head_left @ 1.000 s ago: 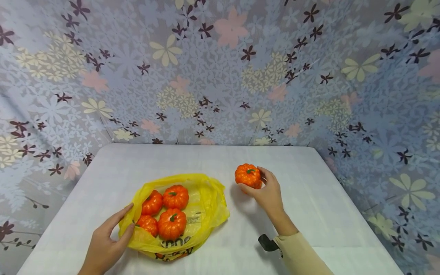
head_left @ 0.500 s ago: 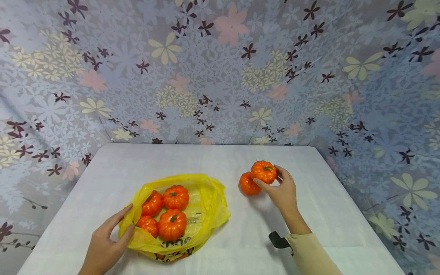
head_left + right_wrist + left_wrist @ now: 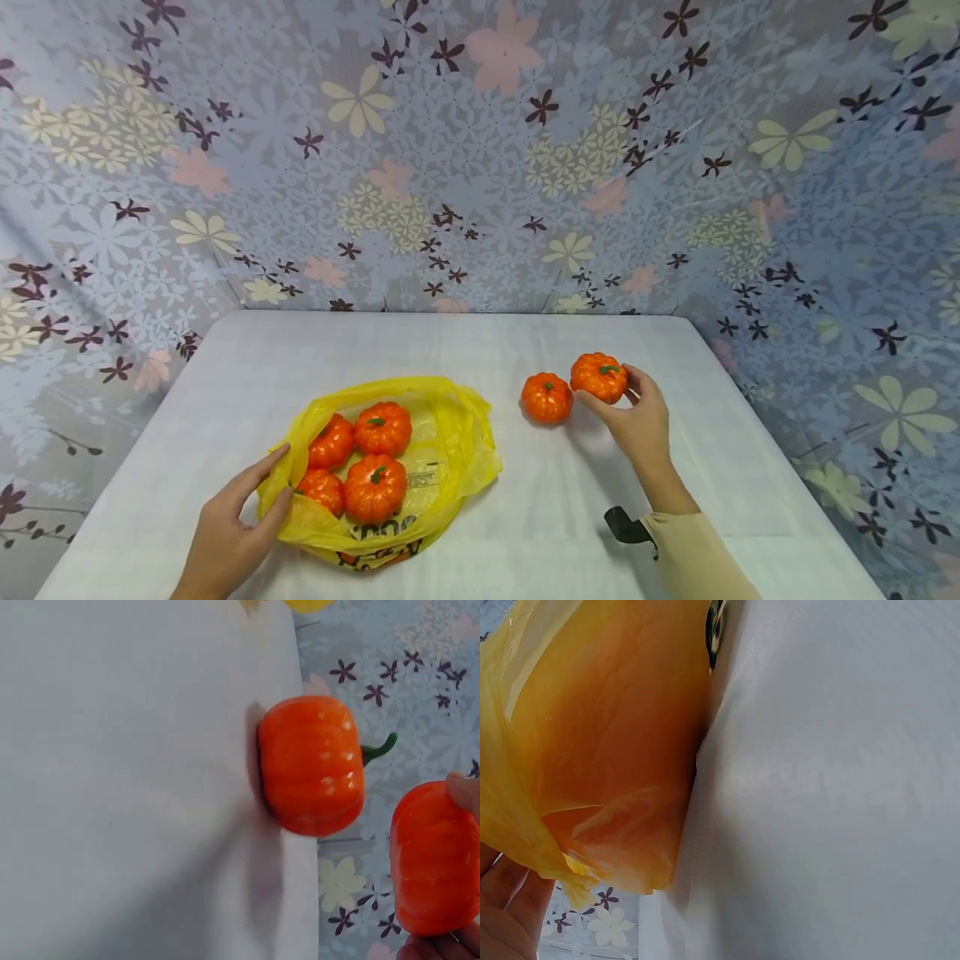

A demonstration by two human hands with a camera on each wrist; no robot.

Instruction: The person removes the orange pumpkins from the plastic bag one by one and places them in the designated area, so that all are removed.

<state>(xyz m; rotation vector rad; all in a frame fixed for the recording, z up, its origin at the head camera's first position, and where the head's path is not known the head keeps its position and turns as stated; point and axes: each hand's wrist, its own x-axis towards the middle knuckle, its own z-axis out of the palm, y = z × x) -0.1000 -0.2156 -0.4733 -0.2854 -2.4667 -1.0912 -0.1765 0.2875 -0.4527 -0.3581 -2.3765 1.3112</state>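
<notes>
My left hand (image 3: 231,527) grips the near-left rim of a yellow plastic bag (image 3: 467,454) between thumb and fingers. The bag lies with its mouth wide, dark lettering on its near side. Inside it sit several small orange pumpkins (image 3: 377,490) with green stems, bunched toward the left. On the right, a pumpkin (image 3: 597,377) is held up between the thumb and fingers of my right hand (image 3: 637,421). Just left of it another pumpkin (image 3: 547,398) stands upright on the table; the right wrist view shows a gap between the two.
A white cloth covers the table (image 3: 480,346). Floral patterned fabric (image 3: 480,167) rises behind it and along both sides. A black curved piece (image 3: 628,526) sticks out from my right sleeve at the wrist.
My right hand has carried its pumpkin rightward, uncovering the one on the table that was mostly hidden behind it. The left hand and the bag have stayed put.
</notes>
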